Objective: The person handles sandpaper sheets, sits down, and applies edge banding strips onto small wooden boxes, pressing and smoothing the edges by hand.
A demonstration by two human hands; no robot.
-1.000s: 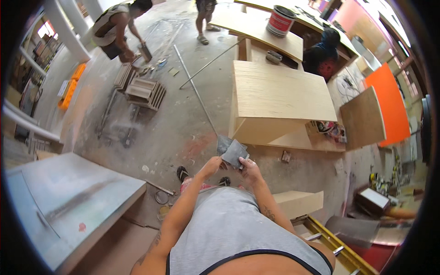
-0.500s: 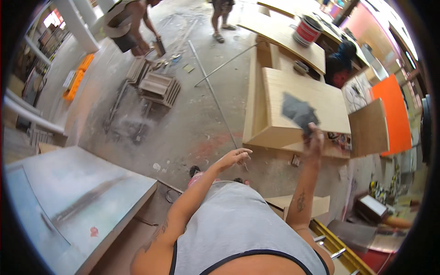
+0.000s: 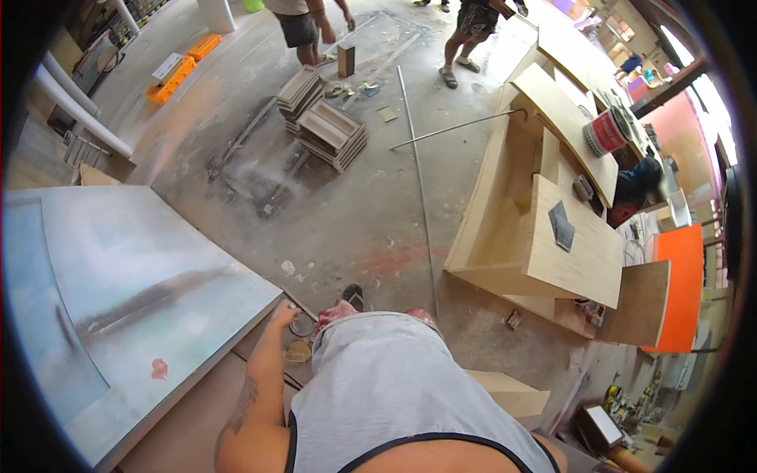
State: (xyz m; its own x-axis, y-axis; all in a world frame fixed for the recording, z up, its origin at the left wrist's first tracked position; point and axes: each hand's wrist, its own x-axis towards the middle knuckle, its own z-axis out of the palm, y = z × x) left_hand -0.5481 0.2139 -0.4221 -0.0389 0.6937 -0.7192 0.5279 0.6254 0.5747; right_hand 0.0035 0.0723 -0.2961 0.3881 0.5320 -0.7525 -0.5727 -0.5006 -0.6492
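My left hand (image 3: 284, 312) hangs beside the corner of a pale blue and white painted panel (image 3: 181, 268). Its fingers are small and partly hidden, so whether they hold anything is unclear. Just beyond the hand lies a metal ring (image 3: 301, 323), and a round tan-topped can (image 3: 297, 351) stands nearer to me. My right hand is out of the picture. Dark grey sheets that look like sandpaper (image 3: 561, 227) rest on the plywood cabinet (image 3: 579, 264) at the right, with no hand on them.
Stacked wooden frames (image 3: 331, 130) and thin metal rods (image 3: 418, 181) lie on the dusty floor ahead. A red-and-white can (image 3: 608, 132) stands on plywood at the right. Two people stand at the far side; another dark-haired person (image 3: 640, 181) is behind the cabinet.
The grey sheets, held in my right hand before, now lie on the cabinet, and that hand has left the view. My left hand has moved left to the painted panel. The view has shifted left.
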